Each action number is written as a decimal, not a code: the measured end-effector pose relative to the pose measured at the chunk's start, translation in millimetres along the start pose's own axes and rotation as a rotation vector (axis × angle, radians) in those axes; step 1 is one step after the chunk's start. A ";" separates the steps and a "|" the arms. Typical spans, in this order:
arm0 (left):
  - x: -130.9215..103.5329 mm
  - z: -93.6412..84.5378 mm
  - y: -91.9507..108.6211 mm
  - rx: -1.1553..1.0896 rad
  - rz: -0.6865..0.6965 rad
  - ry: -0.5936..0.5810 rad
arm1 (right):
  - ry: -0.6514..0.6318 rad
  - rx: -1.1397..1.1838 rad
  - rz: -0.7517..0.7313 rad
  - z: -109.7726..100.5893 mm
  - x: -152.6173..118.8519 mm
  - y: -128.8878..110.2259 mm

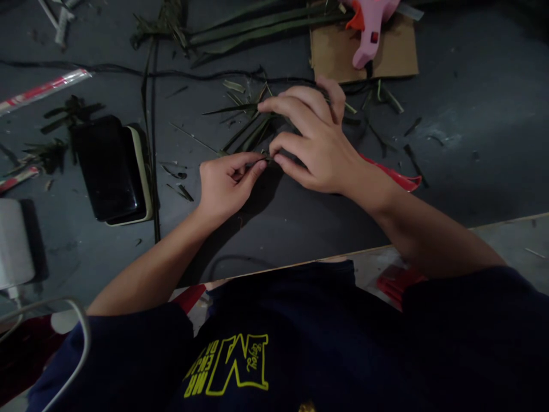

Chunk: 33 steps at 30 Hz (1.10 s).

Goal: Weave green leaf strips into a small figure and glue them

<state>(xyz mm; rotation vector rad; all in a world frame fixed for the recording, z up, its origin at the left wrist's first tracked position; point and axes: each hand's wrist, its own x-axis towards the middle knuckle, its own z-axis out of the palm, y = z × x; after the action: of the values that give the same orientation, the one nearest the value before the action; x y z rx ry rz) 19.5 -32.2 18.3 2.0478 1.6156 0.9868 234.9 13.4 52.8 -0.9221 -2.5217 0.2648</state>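
Over the dark table my left hand [229,186] pinches a small piece of dark green leaf strip [266,155] between thumb and forefinger. My right hand [315,137] meets it there, its thumb and forefinger closed on the same small piece; its other fingers are spread above. Just beyond the fingertips lie narrow green leaf strips [246,131], partly covered by my right hand. A thin stick or wire [195,137] runs toward my left hand. How the piece is shaped between the fingertips is too small to tell.
A black phone [107,169] lies at the left by a white device [15,243] with a cable. A pink glue gun [371,34] rests on cardboard [326,57]. Long green leaves [257,28] lie at the back, red-handled scissors [398,174] beside my right wrist. Leaf scraps are scattered about.
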 end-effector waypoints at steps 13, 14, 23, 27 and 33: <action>-3.0 -4.5 8.9 -0.028 0.029 0.029 | 0.044 -0.015 0.016 -0.1 -2.1 -5.5; -3.4 -4.9 9.3 -0.011 0.036 0.029 | 0.049 -0.031 0.013 1.9 -2.6 -5.6; -7.9 -4.5 12.8 0.037 0.077 0.057 | 0.040 -0.026 0.037 4.0 -1.8 -6.6; -7.4 -1.2 13.5 0.071 0.080 0.069 | -0.002 -0.027 0.049 -0.3 0.4 -9.4; -7.4 2.1 14.1 0.119 0.102 0.107 | 0.045 -0.038 0.044 2.9 -0.5 -14.0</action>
<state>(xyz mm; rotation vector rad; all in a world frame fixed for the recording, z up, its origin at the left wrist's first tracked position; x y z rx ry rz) 30.1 -42.9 23.8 2.2107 1.6745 1.0758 226.0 2.4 54.6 -0.9878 -2.4755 0.2076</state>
